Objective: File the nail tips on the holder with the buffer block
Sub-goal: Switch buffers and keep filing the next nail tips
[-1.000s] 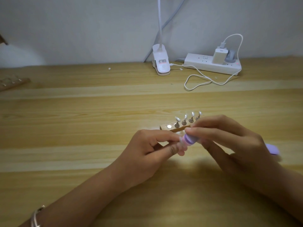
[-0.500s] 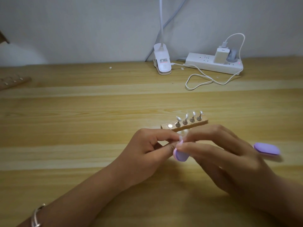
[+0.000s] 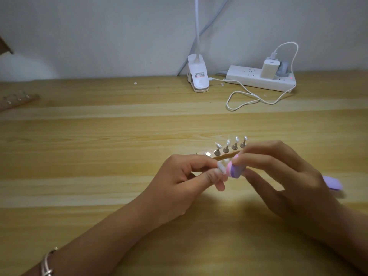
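Hands meet just above the wooden table [image 3: 99, 148], a little right of centre. The left hand [image 3: 179, 186] pinches a single white nail tip [image 3: 221, 167] between thumb and forefinger, with its other fingers curled into the palm. That tip stands roughly upright, leaning a little to the left at the top, with its broad face toward the camera.

The right hand [image 3: 284, 176] grips the buffer block [image 3: 235, 170], its upper fingers pressed together on the block's top edge and its lower fingers spread loosely underneath. The block's long axis runs left to right and dips slightly on the right. Its pink-and-purple left end touches the held tip, and its lilac right end shows past the far side of the hand.

Just behind the fingers lies the holder [image 3: 223, 155], a thin wooden strip on the table. Its long axis is slanted, the left end nearer the camera and the right end farther away and hidden by the right hand. Four more nail tips [image 3: 228, 143] stand on small metal posts in a row along it, all pointing up. The leftmost spot shows only a bare round metal disc [image 3: 208, 154].

At the back edge a white clip lamp [image 3: 198, 78] sits beside a power strip [image 3: 249, 77] with a charger [image 3: 269, 71] plugged in, and a white cable [image 3: 245, 96] loops on the wood. A second wooden strip [image 3: 18, 99] lies at the far left. A silver bracelet [image 3: 47, 263] circles the left wrist.
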The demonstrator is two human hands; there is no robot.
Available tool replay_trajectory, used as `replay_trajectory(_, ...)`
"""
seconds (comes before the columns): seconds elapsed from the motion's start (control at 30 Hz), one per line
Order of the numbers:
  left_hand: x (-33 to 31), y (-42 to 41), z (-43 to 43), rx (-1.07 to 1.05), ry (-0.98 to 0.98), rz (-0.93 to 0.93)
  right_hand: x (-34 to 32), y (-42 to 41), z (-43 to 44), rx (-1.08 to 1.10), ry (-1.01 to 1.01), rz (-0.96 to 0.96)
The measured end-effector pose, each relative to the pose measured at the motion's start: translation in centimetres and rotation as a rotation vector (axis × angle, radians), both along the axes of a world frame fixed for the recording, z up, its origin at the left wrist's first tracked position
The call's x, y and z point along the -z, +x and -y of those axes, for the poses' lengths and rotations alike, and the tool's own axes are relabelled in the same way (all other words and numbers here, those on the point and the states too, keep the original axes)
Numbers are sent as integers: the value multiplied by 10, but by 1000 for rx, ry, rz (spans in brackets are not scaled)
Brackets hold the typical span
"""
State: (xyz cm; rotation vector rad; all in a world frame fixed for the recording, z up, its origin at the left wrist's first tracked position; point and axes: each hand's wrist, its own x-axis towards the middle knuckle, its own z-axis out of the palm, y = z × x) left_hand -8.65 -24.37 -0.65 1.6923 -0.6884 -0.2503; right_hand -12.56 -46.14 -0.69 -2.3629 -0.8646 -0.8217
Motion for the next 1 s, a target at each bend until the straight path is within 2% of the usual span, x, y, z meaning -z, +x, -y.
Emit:
replay_trajectory(0.13, 0, 0, 0, 8, -3, 31, 4, -8, -12, -84, -67, 19)
replay_trajectory(0.27, 1, 1, 0, -13, 1, 9, 1, 1, 1, 27, -30, 10)
replay_trajectory(0.33, 1, 1, 1, 3, -1, 41, 3, -2, -4, 3, -6, -4)
replay_trajectory(0.43, 3, 0, 1, 30, -2, 92, 7, -7, -12, -80, -72, 11)
replay_trajectory(0.6, 7, 2, 4, -9, 44, 155, 1, 4, 4, -12, -18, -43)
replay_trajectory(0.73, 6, 1, 3, 25, 76, 234, 6, -3, -8, -89, -57, -23)
replay_trajectory(1.0, 9, 1, 2, -10, 77, 245, 2, 0, -3, -28, -20, -32)
